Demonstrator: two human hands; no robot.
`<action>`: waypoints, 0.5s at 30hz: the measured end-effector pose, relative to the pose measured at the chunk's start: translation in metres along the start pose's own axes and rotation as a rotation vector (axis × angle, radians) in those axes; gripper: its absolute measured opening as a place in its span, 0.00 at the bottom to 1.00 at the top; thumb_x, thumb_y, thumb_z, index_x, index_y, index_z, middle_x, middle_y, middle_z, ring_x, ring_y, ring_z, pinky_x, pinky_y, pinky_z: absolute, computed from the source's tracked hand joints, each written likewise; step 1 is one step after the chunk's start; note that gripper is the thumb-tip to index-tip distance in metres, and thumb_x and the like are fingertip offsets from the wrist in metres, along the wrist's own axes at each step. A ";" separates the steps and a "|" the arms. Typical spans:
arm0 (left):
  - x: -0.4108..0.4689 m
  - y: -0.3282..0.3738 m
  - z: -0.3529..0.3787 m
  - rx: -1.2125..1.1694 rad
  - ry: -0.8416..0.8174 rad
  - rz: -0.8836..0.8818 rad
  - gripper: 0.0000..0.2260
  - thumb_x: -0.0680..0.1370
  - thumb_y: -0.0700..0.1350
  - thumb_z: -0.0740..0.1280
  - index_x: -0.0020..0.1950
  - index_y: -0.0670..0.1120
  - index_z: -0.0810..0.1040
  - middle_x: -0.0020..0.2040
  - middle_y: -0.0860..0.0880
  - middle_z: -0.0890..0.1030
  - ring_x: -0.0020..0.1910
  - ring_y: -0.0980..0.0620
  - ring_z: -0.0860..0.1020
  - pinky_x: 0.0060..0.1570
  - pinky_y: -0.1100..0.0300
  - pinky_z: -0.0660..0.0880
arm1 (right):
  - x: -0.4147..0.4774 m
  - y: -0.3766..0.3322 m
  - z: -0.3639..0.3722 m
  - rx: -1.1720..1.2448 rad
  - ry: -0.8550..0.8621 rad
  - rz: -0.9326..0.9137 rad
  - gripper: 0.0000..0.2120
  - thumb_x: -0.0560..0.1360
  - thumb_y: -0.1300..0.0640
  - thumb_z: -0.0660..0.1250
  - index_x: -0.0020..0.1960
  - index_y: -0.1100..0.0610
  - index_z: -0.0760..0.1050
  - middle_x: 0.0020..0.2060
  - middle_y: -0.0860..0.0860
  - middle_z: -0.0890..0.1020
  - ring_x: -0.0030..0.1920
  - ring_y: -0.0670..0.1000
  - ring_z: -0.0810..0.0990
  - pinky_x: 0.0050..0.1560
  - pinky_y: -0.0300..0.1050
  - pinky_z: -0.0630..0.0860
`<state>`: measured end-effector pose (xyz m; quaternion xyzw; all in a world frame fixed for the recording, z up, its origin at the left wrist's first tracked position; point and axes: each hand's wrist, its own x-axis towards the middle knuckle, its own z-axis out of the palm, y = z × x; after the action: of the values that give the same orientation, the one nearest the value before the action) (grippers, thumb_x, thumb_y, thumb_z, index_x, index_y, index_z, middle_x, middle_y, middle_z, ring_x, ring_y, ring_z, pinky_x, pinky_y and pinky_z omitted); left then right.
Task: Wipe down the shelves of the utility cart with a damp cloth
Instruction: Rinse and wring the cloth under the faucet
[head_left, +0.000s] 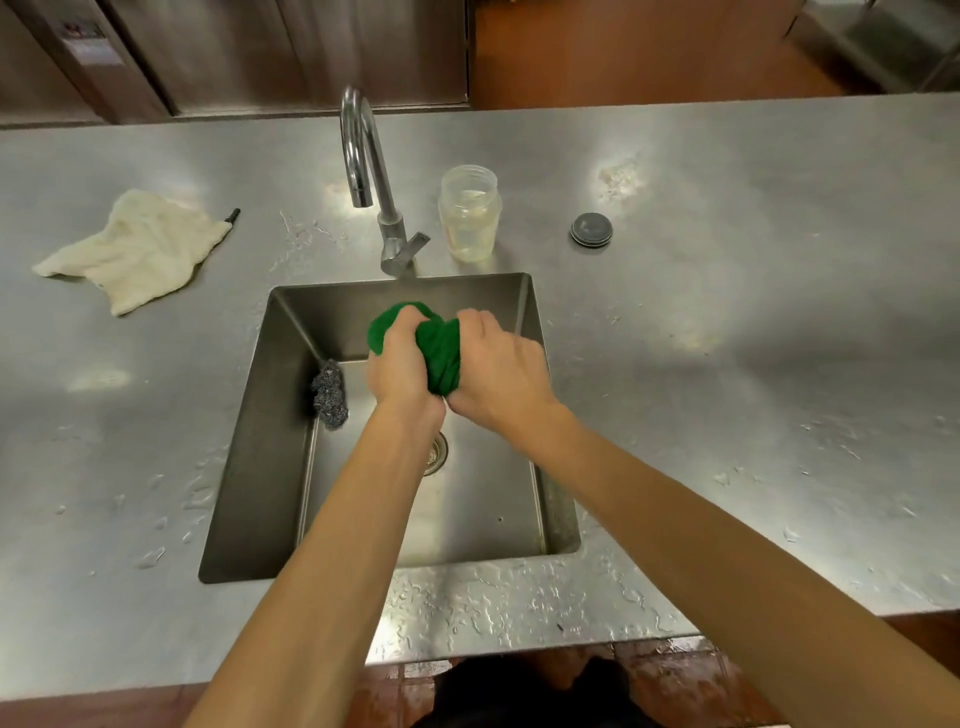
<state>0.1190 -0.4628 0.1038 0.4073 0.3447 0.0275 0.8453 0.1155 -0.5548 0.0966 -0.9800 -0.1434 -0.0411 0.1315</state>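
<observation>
**Green cloth gripped in both hands over the sink**

A bunched dark green cloth (441, 353) is held above the square stainless steel sink (291, 467). The left hand (400, 369) has its fingers curled tight round the cloth's left, upper bulk. The right hand (498, 364) wraps its fingers round the right side, and the two hands meet at the heels.

A grey steel-wool scourer (330, 395) lies against the sink's left wall. Behind the sink stands a curved chrome faucet (363, 156), with a clear open-topped plastic jar (470, 213) just to its right. A round grey lid (590, 228) lies apart on the wet steel countertop (727, 312), and a crumpled cream cloth (135, 252) lies far left. The label (85, 41) on the cabinet at top left is too blurred to read
</observation>
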 end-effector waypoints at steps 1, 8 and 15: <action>-0.002 0.002 0.002 0.010 0.033 0.059 0.03 0.74 0.36 0.68 0.43 0.44 0.76 0.38 0.45 0.77 0.37 0.48 0.77 0.37 0.56 0.77 | 0.002 0.000 -0.002 0.077 -0.005 0.039 0.21 0.68 0.51 0.70 0.57 0.56 0.68 0.47 0.51 0.77 0.41 0.56 0.79 0.36 0.45 0.65; -0.001 0.029 0.004 0.271 -0.166 0.379 0.15 0.64 0.32 0.68 0.45 0.47 0.84 0.41 0.43 0.82 0.40 0.46 0.81 0.41 0.52 0.79 | 0.004 -0.010 -0.020 0.684 -0.209 0.169 0.08 0.60 0.56 0.73 0.35 0.55 0.75 0.30 0.51 0.81 0.32 0.51 0.80 0.28 0.43 0.74; 0.006 0.043 -0.003 0.269 -0.312 0.320 0.10 0.63 0.27 0.66 0.40 0.39 0.77 0.35 0.39 0.76 0.32 0.42 0.80 0.35 0.51 0.78 | 0.005 -0.018 -0.028 1.040 -0.413 0.174 0.11 0.55 0.68 0.70 0.25 0.54 0.71 0.21 0.46 0.73 0.23 0.44 0.71 0.22 0.35 0.66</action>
<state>0.1318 -0.4304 0.1297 0.5647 0.1420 0.0518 0.8114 0.1142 -0.5442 0.1282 -0.7820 -0.0861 0.2387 0.5693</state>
